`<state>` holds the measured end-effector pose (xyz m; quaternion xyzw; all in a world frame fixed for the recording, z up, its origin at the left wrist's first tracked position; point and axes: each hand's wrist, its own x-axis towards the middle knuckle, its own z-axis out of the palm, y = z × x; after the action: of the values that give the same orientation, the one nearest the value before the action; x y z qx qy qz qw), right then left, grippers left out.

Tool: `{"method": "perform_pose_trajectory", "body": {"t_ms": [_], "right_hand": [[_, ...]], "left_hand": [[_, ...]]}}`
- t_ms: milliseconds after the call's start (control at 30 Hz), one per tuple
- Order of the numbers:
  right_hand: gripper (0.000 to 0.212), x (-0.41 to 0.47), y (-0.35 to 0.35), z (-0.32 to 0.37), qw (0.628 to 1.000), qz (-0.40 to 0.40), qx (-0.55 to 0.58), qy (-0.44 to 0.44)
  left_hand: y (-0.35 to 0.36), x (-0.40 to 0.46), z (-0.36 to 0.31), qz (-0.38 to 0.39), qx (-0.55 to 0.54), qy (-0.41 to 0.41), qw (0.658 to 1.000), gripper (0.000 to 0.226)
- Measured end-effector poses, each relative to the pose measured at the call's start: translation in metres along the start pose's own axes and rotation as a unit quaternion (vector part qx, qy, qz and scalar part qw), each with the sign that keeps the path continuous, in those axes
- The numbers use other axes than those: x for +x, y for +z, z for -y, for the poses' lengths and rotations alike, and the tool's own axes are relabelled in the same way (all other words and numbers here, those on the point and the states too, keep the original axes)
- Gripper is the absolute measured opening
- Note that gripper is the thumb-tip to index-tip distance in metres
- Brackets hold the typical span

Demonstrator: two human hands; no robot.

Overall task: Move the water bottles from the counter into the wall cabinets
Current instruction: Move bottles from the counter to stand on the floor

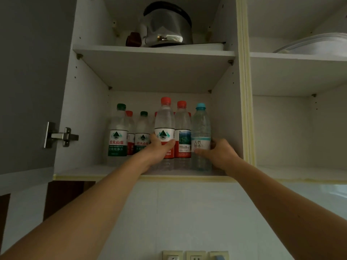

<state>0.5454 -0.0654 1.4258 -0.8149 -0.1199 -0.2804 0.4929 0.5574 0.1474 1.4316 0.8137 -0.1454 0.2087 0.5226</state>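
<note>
Two hands are up in the cabinet at once; the left hand [160, 147] is wrapped round the red-capped bottle [164, 132] at its label, thumb across the front, and the right hand [218, 153] grips the blue-capped bottle [201, 136] from its 3 o'clock side, thumb lying under the label; both bottles stand upright on the lower shelf [90, 170], near its front edge. By my reading this is the placing step, with the pair set down but not yet released; the next move calls for loosening both grips without tipping either bottle, perhaps nudging them back first. Between the two held bottles stands a second red-capped bottle [182, 128], touching or nearly so; at 9 o'clock of the left hand stand two green-capped bottles [118, 132], with more red caps part hidden behind. The bottles are clear, thin-walled plastic, ribbed low down, with glossy paper-like labels and ridged screw caps; the shelf is smooth white board. On the upper shelf, at 12 o'clock, sits a polished steel kettle [166, 27]; the counter surface is out of view.
</note>
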Motion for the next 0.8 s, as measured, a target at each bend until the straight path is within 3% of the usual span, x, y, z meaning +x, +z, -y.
{"method": "perform_pose_trajectory", "body": {"t_ms": [233,333,433,600,800], "right_hand": [[0.041,-0.004,-0.002,-0.002,0.997,-0.003,-0.071,-0.016],[0.043,-0.007,-0.002,-0.003,0.996,0.004,-0.086,-0.022],[0.045,-0.014,0.001,-0.003,0.997,-0.005,-0.072,-0.038],[0.047,-0.048,-0.002,0.008,0.986,-0.086,-0.107,-0.099],[0.039,-0.129,-0.017,0.027,0.963,-0.081,-0.196,-0.167]], "left_hand": [[0.005,-0.007,-0.008,-0.010,0.044,-0.009,0.999,0.083],[0.002,-0.016,-0.012,-0.023,0.083,0.004,0.996,0.071],[-0.001,-0.029,-0.015,-0.041,0.120,0.047,0.991,0.057],[-0.003,-0.062,-0.020,-0.157,0.174,0.111,0.966,0.049],[0.001,-0.128,-0.032,-0.153,0.153,0.195,0.957,0.027]]}}
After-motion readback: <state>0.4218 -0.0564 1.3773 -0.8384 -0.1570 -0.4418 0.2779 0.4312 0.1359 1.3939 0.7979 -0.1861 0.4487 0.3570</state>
